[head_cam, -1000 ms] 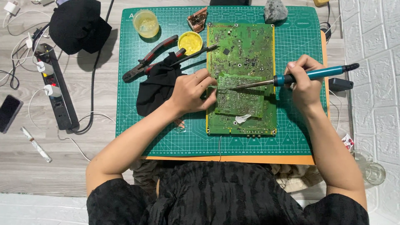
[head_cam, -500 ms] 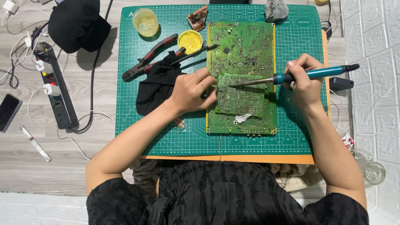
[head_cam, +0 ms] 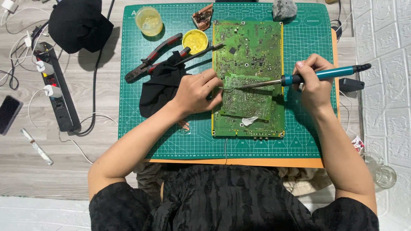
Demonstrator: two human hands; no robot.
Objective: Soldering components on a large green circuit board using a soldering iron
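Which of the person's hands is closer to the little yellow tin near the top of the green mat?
The left hand. It rests at the circuit board's left edge, just below the yellow tin. The right hand holds the soldering iron beyond the board's right side, far from the tin.

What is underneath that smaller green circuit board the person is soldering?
The smaller circuit board lies on a larger green circuit board, which rests on the green cutting mat. The large board's middle is covered, so its parts there cannot be seen.
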